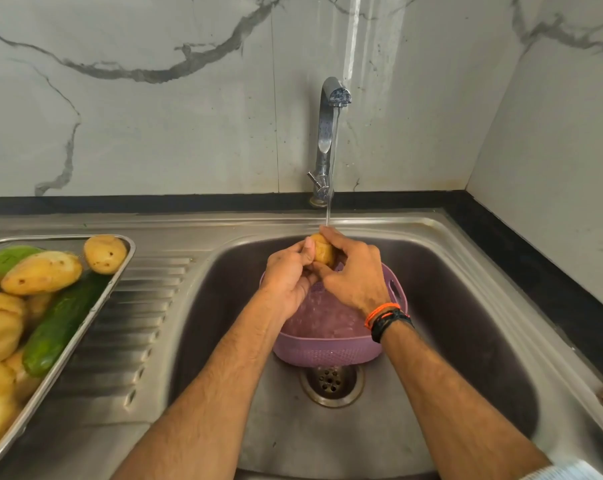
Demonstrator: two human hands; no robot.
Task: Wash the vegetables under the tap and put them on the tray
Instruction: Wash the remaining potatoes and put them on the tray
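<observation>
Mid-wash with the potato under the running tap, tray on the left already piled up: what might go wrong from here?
1. The potato is wet and small, held between the left hand and right hand; it may slip into the purple basket or the sink.
2. The tray is heaped with potatoes and a cucumber; one more placed near the rim could roll onto the drainboard.
3. Water hitting the hands may splash out of the sink.

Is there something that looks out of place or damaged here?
Nothing stands out. Both hands, left hand and right hand, hold a potato under the tap; washed vegetables lie on the tray.
</observation>
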